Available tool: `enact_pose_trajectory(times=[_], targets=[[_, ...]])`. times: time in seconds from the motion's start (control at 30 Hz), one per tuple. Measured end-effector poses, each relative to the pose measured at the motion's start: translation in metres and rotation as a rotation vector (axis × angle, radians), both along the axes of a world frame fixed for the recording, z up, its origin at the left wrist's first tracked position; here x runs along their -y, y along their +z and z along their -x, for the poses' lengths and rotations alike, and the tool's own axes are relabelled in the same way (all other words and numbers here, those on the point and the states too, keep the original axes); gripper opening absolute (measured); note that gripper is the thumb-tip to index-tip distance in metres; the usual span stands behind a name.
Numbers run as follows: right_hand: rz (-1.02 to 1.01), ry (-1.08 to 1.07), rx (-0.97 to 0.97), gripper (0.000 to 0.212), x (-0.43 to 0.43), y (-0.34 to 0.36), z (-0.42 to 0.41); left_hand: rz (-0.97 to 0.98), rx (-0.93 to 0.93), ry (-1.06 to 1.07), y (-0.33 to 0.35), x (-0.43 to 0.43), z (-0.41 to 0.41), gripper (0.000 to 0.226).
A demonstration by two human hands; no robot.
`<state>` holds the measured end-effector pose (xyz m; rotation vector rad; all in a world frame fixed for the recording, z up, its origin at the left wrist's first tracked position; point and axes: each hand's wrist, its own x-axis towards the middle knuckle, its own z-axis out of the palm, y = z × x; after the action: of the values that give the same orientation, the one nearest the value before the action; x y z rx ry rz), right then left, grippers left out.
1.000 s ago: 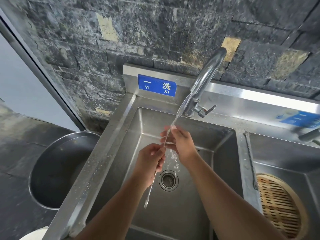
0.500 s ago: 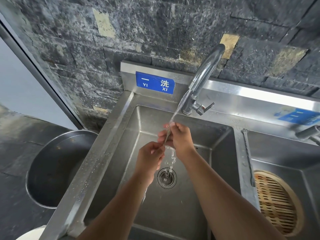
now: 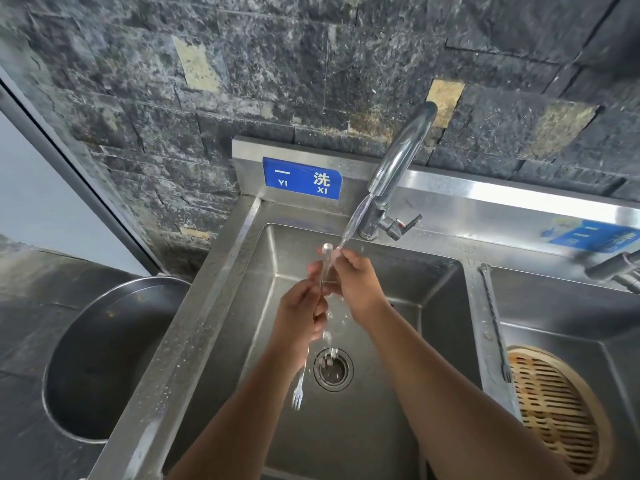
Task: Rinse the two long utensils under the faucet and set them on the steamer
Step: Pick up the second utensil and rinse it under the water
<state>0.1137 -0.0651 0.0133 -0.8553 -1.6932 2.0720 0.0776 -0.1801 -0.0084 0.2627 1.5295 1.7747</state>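
Note:
Both hands hold one long thin metal fork upright over the left sink basin. My left hand grips its middle, with the tines hanging below. My right hand pinches the upper shaft, its rounded top end in the water stream falling from the faucet. A second long twisted-handle fork lies on the divider between the basins, tines toward me. The round bamboo steamer sits in the right basin.
A large metal basin stands on the dark floor to the left of the sink. The drain lies under my hands. A blue label is on the backsplash. A second tap juts in at far right.
The fork has slid down through my hands: its tines now hang lower and show clearly below my left wrist. The camera view has shifted slightly.

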Motion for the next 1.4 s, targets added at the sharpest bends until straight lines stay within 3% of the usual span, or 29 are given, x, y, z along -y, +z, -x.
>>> enact_pose_trajectory(times=[0.1,0.2,0.6,0.73,1.0,1.4], targets=[[-0.051,0.028,-0.031,0.018,-0.005,0.008,0.001,-0.040,-0.035,-0.058,0.008,-0.007,0.009,0.033],[-0.107,-0.030,0.014,0.024,-0.014,0.018,0.009,-0.060,-0.073,-0.093,0.017,-0.020,0.015,0.020],[-0.268,-0.093,0.094,0.037,-0.025,0.025,0.022,-0.075,-0.150,-0.034,0.033,-0.046,0.021,0.028],[-0.260,-0.102,0.116,0.043,-0.021,0.033,0.021,-0.045,-0.156,-0.059,0.031,-0.040,0.017,0.025],[-0.052,-0.178,0.058,0.025,-0.031,0.046,0.022,-0.038,-0.113,-0.060,0.028,-0.040,0.003,0.041],[-0.112,-0.191,0.049,0.026,-0.050,0.049,0.032,-0.022,-0.106,-0.170,0.016,-0.018,0.008,0.044]])
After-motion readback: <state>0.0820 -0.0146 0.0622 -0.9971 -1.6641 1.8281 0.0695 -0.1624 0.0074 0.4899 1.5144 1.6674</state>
